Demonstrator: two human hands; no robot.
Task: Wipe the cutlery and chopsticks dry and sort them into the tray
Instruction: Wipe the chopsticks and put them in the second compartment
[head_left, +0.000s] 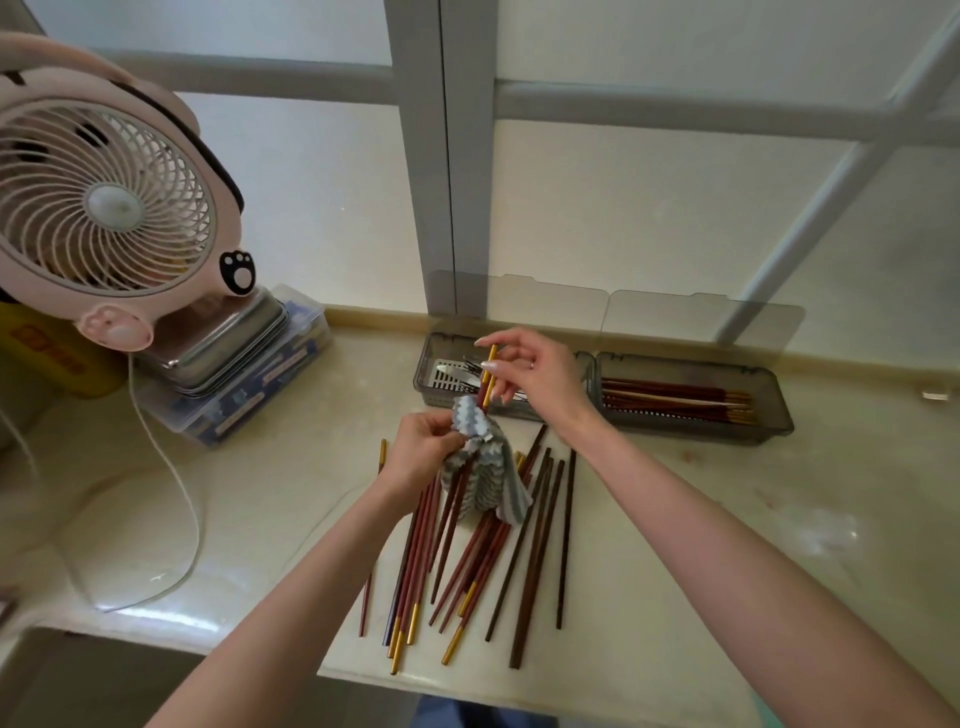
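The labels on the clear plastic box (249, 384) under the pink fan (109, 208) are too blurred to read. Our right hand (535, 374) pinches the gold end of a dark red chopstick (485, 387), and our left hand (421, 452) grips a grey-and-white wavy-ribbed cloth (480, 431) wrapped around its lower part. More slim chopsticks (480, 556) lie scattered on the glossy cream worktop (727, 519). Behind them, the smoky left tray (423, 364) holds metal forks (470, 369), and the right tray (774, 410) holds sorted chopsticks (675, 400).

Middle of chopstick (487, 376) inside cloth (484, 441); fan (104, 208) cropped left.
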